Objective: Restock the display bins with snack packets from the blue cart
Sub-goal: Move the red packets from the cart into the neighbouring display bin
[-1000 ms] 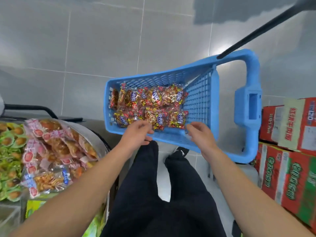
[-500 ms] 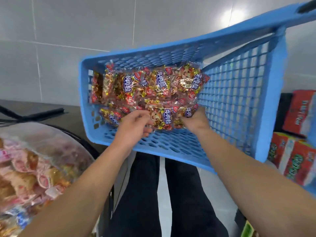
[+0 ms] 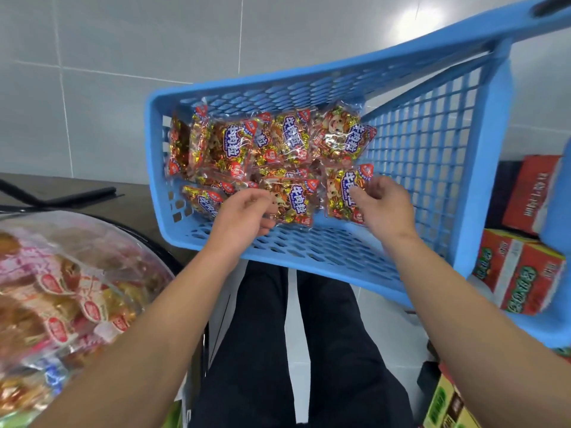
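While both hands reach into the blue cart [image 3: 463, 168], the left hand [image 3: 244, 216] curls its fingers onto a beef-snack packet [image 3: 293, 200], and the right hand [image 3: 383, 205] pinches a neighbouring packet [image 3: 346, 193] by its edge. More packets [image 3: 272, 140] lie heaped just beyond the hands. Left of the left forearm sits a display bin [image 3: 68, 291] of wrapped snacks; red cartons [image 3: 519, 273] stand right of the right arm.

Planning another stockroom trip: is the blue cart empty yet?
Not empty: the blue cart holds a pile of snack packets.
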A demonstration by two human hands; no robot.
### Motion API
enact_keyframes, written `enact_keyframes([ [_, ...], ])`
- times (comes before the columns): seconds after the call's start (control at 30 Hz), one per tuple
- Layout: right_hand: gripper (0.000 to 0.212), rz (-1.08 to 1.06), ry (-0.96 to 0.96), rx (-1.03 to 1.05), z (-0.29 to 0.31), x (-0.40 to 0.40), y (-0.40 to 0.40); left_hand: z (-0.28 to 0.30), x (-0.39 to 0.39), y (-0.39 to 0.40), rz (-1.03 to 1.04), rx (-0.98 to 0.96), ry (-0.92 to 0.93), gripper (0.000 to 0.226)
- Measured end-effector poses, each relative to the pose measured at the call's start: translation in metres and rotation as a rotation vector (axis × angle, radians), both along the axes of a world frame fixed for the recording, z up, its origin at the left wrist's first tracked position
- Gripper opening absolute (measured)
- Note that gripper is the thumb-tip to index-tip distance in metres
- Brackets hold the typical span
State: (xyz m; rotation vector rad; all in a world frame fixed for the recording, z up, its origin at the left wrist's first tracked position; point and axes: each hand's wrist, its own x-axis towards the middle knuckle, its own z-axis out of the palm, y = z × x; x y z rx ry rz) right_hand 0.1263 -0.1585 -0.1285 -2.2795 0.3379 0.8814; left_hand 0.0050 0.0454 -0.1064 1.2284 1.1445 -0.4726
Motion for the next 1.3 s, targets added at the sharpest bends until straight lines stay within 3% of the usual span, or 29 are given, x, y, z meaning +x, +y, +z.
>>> enact_keyframes([
  [0.1, 0.015, 0.050, 0.026, 0.130, 0.031, 0.007, -0.003, 0.005, 0.005, 0.001, 0.005, -0.016, -0.003, 0.011],
  [0.23, 0.012, 0.218, 0.300, 0.298, 0.053, 0.017, 0.004, 0.011, 0.011, 0.004, -0.017, -0.067, -0.093, 0.022],
  [0.3, 0.005, 0.350, 0.377, 0.338, 0.053, 0.021, 0.015, 0.013, 0.013, 0.007, -0.076, -0.124, -0.138, 0.027],
  [0.4, 0.006, 0.472, 0.399, 0.377, 0.044, 0.022, 0.040, 0.014, 0.015, 0.010, -0.242, -0.141, -0.118, 0.016],
  [0.47, 0.006, 0.450, 0.394, 0.427, 0.034, 0.021, 0.055, 0.013, 0.012, 0.014, -0.271, -0.125, -0.096, 0.016],
  [0.53, 0.006, 0.251, 0.372, 0.469, 0.018, 0.022, 0.063, 0.012, 0.006, 0.022, -0.223, -0.068, -0.101, 0.014],
  [0.63, 0.009, -0.135, 0.286, 0.344, -0.018, 0.024, 0.058, 0.008, -0.011, 0.041, -0.056, 0.071, -0.070, 0.022],
  [0.7, 0.016, -0.086, 0.294, 0.164, -0.041, 0.019, 0.050, 0.005, -0.023, 0.051, -0.025, 0.223, -0.040, 0.033],
  [0.77, 0.032, 0.038, 0.425, 0.057, -0.057, 0.009, 0.046, 0.004, -0.032, 0.058, -0.010, 0.339, 0.012, 0.038],
  [0.83, 0.057, 0.141, 0.530, 0.026, -0.062, -0.003, 0.049, 0.002, -0.035, 0.061, 0.045, 0.328, 0.037, 0.034],
  [0.9, 0.065, 0.177, 0.487, 0.028, -0.064, -0.012, 0.054, 0.000, -0.035, 0.061, 0.116, 0.264, 0.026, 0.028],
  [1.1, 0.040, 0.117, 0.232, 0.052, -0.048, -0.018, 0.045, -0.005, -0.034, 0.048, 0.106, 0.213, -0.066, 0.025],
  [1.17, 0.019, 0.075, 0.171, 0.040, -0.037, -0.011, 0.035, -0.006, -0.033, 0.044, 0.097, 0.191, -0.075, 0.029],
  [1.3, 0.012, -0.009, 0.065, 0.064, -0.005, 0.012, 0.018, -0.002, -0.026, 0.040, 0.071, 0.145, -0.065, 0.026],
])
